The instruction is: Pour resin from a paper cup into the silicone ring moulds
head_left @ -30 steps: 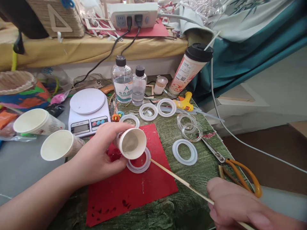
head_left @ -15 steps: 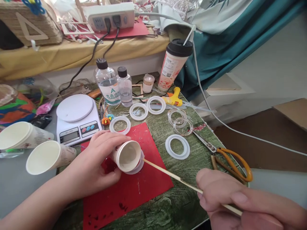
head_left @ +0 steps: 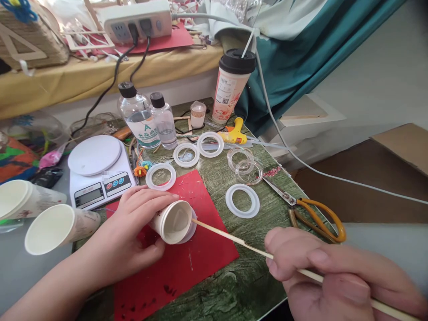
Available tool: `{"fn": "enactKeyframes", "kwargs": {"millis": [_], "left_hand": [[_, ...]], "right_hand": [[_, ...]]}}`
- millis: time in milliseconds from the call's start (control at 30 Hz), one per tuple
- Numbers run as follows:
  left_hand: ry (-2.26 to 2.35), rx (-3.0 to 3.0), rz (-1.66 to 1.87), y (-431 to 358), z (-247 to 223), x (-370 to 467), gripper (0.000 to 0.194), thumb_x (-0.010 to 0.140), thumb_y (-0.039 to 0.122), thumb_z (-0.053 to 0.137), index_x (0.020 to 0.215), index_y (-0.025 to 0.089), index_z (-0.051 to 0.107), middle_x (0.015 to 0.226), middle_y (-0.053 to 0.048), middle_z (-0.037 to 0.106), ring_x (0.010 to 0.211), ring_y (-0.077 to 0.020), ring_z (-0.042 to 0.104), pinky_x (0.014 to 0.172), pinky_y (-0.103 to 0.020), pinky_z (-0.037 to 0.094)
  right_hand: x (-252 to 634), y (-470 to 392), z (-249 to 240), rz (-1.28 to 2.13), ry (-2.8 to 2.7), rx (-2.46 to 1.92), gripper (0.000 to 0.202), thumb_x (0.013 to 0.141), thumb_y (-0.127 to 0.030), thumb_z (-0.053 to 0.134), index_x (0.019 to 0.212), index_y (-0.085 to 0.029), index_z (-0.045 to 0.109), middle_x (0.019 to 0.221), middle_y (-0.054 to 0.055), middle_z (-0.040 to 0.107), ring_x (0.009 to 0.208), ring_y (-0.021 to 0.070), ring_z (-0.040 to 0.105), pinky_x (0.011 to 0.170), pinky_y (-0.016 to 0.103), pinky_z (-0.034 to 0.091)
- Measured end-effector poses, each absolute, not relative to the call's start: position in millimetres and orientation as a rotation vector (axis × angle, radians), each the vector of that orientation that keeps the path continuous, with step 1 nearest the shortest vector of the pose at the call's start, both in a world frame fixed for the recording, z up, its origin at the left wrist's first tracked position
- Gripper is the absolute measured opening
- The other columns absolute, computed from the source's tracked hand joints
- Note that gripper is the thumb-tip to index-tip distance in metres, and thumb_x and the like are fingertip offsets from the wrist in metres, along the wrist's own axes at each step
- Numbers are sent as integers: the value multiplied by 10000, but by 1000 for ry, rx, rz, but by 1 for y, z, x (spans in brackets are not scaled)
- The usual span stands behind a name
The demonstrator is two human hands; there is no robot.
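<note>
My left hand (head_left: 137, 227) is wrapped round a white paper cup (head_left: 177, 223), tilted so that its mouth faces me. A pale ring lies partly hidden under the cup, on a red sheet (head_left: 200, 249). Closed round a thin wooden stick (head_left: 219, 232), my right hand (head_left: 310, 263) is at the lower right. The stick's far tip is at the right edge of the cup's mouth. Whitish ring moulds (head_left: 242, 201) lie round the sheet, one (head_left: 161, 177) just behind my left hand.
Two more paper cups (head_left: 50, 229) and a scale (head_left: 95, 156) stand left. Behind are bottles (head_left: 142, 122), a lidded drink cup (head_left: 230, 89) and a yellow glue gun (head_left: 236, 132). Scissors (head_left: 310, 209) and clear rings (head_left: 249, 172) lie right, near the table edge.
The whole view has shifted, so most things sit slightly further left. Both hands keep their grips, and the stick's tip stays by the cup's rim.
</note>
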State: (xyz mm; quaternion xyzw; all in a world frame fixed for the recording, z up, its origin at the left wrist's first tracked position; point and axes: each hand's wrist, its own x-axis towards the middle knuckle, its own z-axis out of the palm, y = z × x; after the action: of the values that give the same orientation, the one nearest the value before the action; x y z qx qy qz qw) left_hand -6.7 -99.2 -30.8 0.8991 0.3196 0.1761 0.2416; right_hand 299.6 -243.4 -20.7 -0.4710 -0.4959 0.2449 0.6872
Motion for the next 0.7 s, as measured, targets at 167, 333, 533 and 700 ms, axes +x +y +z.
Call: {"fn": "enactKeyframes", "kwargs": {"millis": [167, 333, 533, 700], "left_hand": [[880, 2462, 469, -100, -32, -8, 784, 904, 170, 754, 1624, 445, 610, 1507, -53, 853, 1371, -383, 812, 1334, -640, 524], [855, 2475, 479, -98, -35, -8, 719, 959, 203, 728, 1624, 448, 609, 1501, -48, 852, 1355, -374, 821, 1344, -657, 516], [844, 2470, 465, -97, -33, -8, 723, 948, 212, 728, 1615, 469, 620, 1496, -43, 848, 1340, -392, 821, 1284, -690, 548], [848, 2492, 475, -95, -29, -7, 717, 935, 224, 764, 1603, 454, 641, 1479, -50, 858, 1324, -399, 829, 1297, -692, 563]], "right_hand": [[300, -240, -18, 524, -1100, -1086, 153, 1206, -326, 768, 1267, -317, 908, 786, 45, 846, 637, 252, 765, 646, 471, 700], [297, -238, -18, 545, -1085, -1070, 169, 1209, -316, 756, 1271, -312, 913, 799, 44, 848, 640, 247, 755, 659, 465, 705], [298, -235, -17, 533, -1106, -1020, 175, 1204, -277, 737, 1244, -276, 908, 799, 30, 845, 624, 226, 768, 644, 433, 715], [298, -233, -18, 537, -1138, -1019, 182, 1222, -263, 713, 1250, -265, 893, 810, 33, 853, 637, 219, 789, 657, 428, 723]]}}
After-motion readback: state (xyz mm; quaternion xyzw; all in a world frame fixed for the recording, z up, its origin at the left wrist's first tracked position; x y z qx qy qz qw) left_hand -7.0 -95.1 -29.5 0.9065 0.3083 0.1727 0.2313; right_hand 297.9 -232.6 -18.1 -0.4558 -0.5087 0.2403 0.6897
